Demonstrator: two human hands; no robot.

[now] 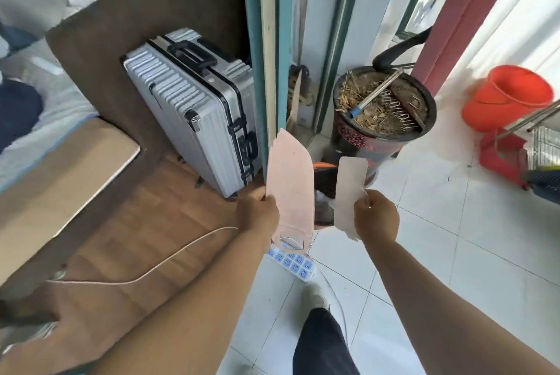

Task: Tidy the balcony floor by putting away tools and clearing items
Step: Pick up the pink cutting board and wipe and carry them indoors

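Pink sheet [291, 186] in left grip [257, 212], white strip [348, 193] in right [375, 217].

A pink strip [291, 180] is gripped by the left hand [257, 212], and a white strip [348, 193] is pinched by the right hand [375, 215]. Farther left a silver suitcase [194, 105] is seen, farther right a soil-filled pot [383, 105].

Both my arms out front; left hand [257, 213] gripping pink flat sleeve [291, 189], right hand [376, 216] pinching white paper strip [349, 193].
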